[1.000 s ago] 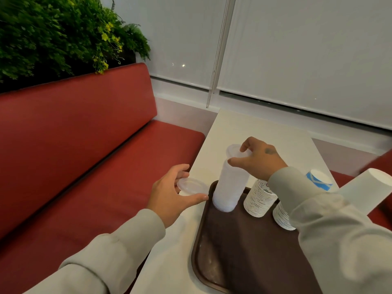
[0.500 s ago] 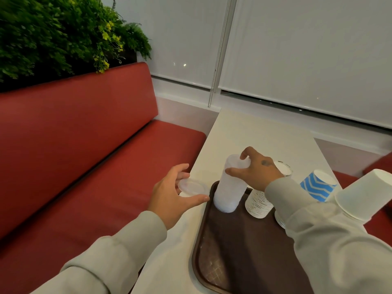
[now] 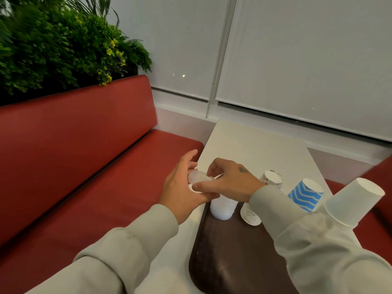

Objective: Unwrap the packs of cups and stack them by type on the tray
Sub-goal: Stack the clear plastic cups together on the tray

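Fingers [image 3: 187, 157] of the left hand [image 3: 180, 192] curl round a loose clear cup [image 3: 198, 178] that the right hand [image 3: 229, 181] also pinches, just above the clear cup stack [image 3: 222, 209] at the far left corner of the tray [image 3: 233, 262].

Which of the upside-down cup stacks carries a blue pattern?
The blue zigzag stack, which stands between the flower-printed stack and the plain white stack. It alone has blue-and-white chevron bands round its side.

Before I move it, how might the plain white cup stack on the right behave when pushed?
The plain white cup stack looks like thin paper, so probably light and easily dented. Upside down on nested rims and fairly tall, it could tip if nudged.
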